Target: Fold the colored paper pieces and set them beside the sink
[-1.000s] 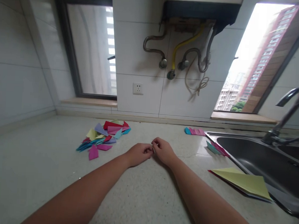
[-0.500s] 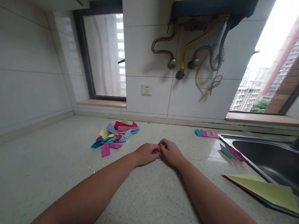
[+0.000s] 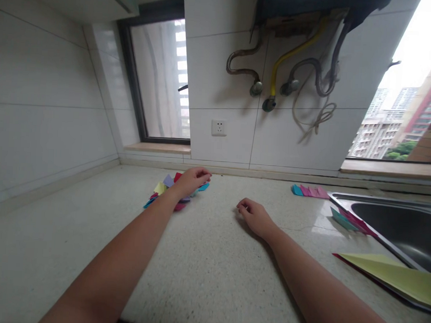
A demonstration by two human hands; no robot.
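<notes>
Over the right part of a heap of folded coloured paper pieces [image 3: 159, 188] is my left hand [image 3: 193, 180], its fingers loosely bent and a little apart. Nothing shows between them, and the hand and forearm cover much of the heap. Purple, yellow, red, pink and blue pieces peek out around it. My right hand [image 3: 255, 215] rests on the counter near the middle, thumb and fingers curled together. Whatever it may hold is hidden.
On the right, a short row of blue and pink folded papers [image 3: 310, 191] lies by the steel sink [image 3: 343, 201]. Teal and magenta pieces [image 3: 351, 221] lean along its rim. A large yellow folded paper [image 3: 386, 274] is nearer me. Behind stands a tiled wall with a socket [image 3: 219, 128].
My left hand has parted from my right hand and moved left and away from me, over the paper heap. The right hand has stayed near its place. The view has shifted slightly.
</notes>
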